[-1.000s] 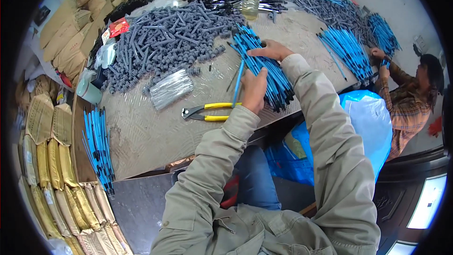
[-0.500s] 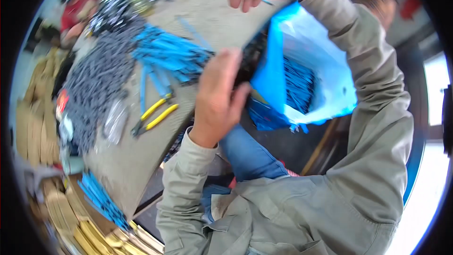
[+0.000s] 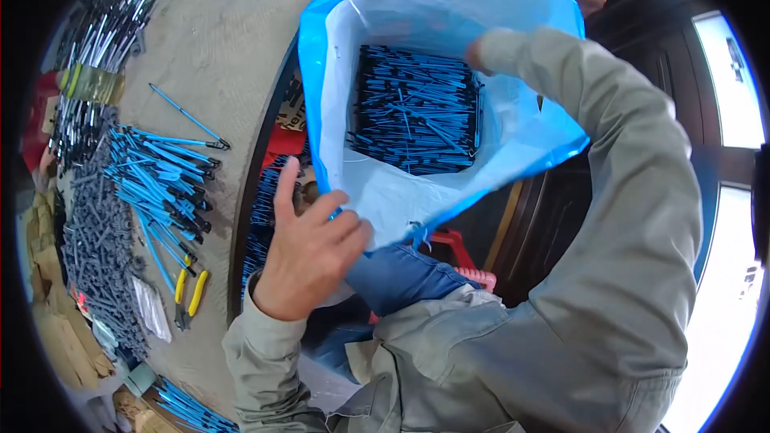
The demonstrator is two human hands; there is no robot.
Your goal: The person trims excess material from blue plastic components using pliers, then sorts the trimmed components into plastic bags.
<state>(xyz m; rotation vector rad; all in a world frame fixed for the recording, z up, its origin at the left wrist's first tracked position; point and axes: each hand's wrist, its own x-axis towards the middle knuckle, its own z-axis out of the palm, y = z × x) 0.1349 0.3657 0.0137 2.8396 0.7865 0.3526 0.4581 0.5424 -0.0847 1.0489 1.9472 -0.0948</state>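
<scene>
A blue bag [image 3: 317, 104] with a white lining gapes in front of me. Inside lies a dense layer of thin blue sticks with black ends [image 3: 417, 112]. At its near left rim is my left hand [image 3: 313, 252], its curled fingers closed on the edge while one finger points up. My right arm reaches across to the bag's far right side. Of my right hand [image 3: 475, 56] only a small blurred part shows beyond the cuff, against the white lining; its fingers are hidden.
On the grey table [image 3: 212, 40] lie a heap of blue sticks [image 3: 160, 180], grey plastic pieces [image 3: 96, 248], black and silvery rods [image 3: 104, 40] and yellow-handled pliers [image 3: 189, 293]. A red plastic object [image 3: 453, 248] is below the bag. A dark panelled door [image 3: 658, 72] stands to the right.
My view has swung right, so the bag appears larger and more central. My right hand has come from above the table to the bag's inner side; my left hand has come to the rim.
</scene>
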